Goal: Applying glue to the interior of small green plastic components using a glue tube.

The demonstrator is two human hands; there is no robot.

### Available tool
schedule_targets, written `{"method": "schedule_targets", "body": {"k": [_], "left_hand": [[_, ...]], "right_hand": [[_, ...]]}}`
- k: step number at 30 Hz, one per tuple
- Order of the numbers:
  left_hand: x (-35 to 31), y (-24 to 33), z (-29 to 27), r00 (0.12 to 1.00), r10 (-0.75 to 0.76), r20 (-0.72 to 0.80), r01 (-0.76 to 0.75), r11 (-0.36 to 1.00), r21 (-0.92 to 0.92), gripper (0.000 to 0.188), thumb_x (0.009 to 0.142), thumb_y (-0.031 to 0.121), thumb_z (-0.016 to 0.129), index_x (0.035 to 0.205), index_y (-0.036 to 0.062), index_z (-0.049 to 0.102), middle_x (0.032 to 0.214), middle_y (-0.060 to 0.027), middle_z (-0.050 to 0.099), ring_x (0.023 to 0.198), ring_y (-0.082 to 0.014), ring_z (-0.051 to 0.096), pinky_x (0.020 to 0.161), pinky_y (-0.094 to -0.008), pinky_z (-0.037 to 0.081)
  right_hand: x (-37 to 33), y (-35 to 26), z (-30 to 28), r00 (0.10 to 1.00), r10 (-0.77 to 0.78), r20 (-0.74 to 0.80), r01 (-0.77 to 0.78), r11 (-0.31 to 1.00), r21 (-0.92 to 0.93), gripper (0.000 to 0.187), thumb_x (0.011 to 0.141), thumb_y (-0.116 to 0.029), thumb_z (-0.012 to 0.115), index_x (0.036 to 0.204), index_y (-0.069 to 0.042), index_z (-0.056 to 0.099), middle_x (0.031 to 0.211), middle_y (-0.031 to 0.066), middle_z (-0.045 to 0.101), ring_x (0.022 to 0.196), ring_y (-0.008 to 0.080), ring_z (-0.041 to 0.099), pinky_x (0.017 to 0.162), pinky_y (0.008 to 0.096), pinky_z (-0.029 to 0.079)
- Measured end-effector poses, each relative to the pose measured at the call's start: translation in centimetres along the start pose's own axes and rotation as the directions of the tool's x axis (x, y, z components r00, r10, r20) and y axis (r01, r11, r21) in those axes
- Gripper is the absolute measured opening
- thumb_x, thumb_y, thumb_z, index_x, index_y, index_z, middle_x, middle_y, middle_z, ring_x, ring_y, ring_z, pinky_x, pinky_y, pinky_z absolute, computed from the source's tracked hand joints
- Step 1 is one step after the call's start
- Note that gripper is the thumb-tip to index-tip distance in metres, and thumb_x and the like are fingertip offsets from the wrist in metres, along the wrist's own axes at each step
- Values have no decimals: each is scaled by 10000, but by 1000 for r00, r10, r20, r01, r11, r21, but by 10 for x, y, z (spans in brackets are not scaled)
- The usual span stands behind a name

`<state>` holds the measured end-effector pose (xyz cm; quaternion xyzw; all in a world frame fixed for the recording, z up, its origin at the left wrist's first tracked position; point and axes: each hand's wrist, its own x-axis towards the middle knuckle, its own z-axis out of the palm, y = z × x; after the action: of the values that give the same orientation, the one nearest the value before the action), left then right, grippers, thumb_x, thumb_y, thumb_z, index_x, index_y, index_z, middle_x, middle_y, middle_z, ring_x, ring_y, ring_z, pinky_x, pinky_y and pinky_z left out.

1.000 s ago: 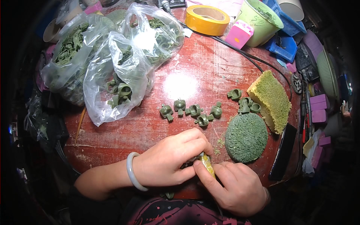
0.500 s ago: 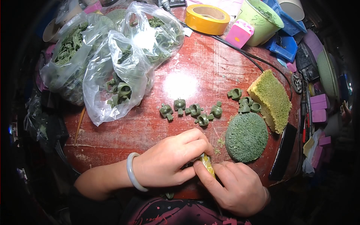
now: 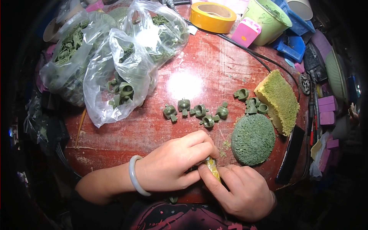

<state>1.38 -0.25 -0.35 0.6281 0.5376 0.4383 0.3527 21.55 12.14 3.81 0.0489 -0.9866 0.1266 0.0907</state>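
My left hand (image 3: pixel 177 161), with a pale bangle (image 3: pixel 134 174) at its wrist, is closed, its fingers curled over something they hide. Against it my right hand (image 3: pixel 240 189) grips a slim tool with a yellow-wrapped handle (image 3: pixel 212 168); the tool's working end is out of sight under the left fingers. Just beyond the hands lie several dark green ring-shaped pieces with small stubs, among them one ring piece (image 3: pixel 184 104). More ring pieces (image 3: pixel 251 104) sit beside a round green abrasive pad (image 3: pixel 253 138). A bit of another green piece (image 3: pixel 173 199) shows below my left wrist.
Clear plastic bags (image 3: pixel 115 73) of green pieces fill the back left of the red table (image 3: pixel 214 61). A yellow-green sponge block (image 3: pixel 279 101) and black bar (image 3: pixel 290 155) stand right. Behind are a tape roll (image 3: pixel 213 23), pink box (image 3: pixel 246 32), green cup (image 3: pixel 274 32) and cables (image 3: pixel 264 57).
The view has shifted very slightly. Both hands keep the same grip and place, and no piece on the table has moved.
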Motion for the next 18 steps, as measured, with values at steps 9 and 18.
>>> {"method": "schedule_targets", "body": {"k": [9,18], "left_hand": [[1,5,-2,999,-41,20,41,999,0,330,843,-24,723,1165,-44,656,1123,-189,632,1035,-360,673,916,-409,566],[0,4,-1,999,-48,24,48,999,10,341,847,-14,725,1181,-36,663,1125,-186,633,1034,-362,673,919,-411,566]], "right_hand": [[2,-6,-7,997,66,47,-67,998,20,454,853,-141,681,1289,-26,742,885,60,626,757,185,653,640,301,521],[2,-6,-7,997,67,42,-67,998,12,457,851,-143,682,1289,-30,743,897,61,630,763,185,654,646,299,526]]}}
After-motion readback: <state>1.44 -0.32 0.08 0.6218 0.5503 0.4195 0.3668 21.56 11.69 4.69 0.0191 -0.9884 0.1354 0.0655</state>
